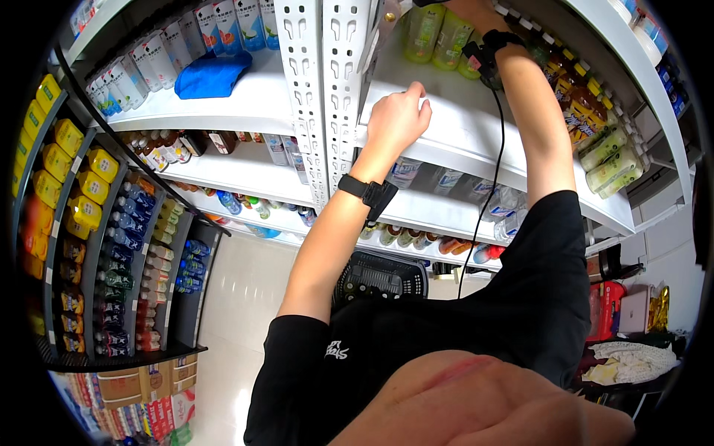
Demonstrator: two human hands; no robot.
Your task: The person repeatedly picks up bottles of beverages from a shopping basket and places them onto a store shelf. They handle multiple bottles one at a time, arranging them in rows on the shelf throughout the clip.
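Observation:
My left hand (397,116) hovers over the front of a white metal shelf (463,117), its fingers partly curled and nothing seen in them. My right arm reaches up to the back of the same shelf, and my right hand (468,12) is cut off by the top edge of the picture. Near it stand green-labelled bottles (424,34), and whether the hand holds one is hidden. A black strap with a small device sits on each wrist, and a black cable hangs from the right one.
A perforated white upright (340,83) stands left of my left hand. A blue cloth (213,75) lies beside white cartons (162,58). Rows of yellow-capped bottles (580,69) line the right side. Clear bottles stand one shelf lower. A black basket (415,276) is on the floor.

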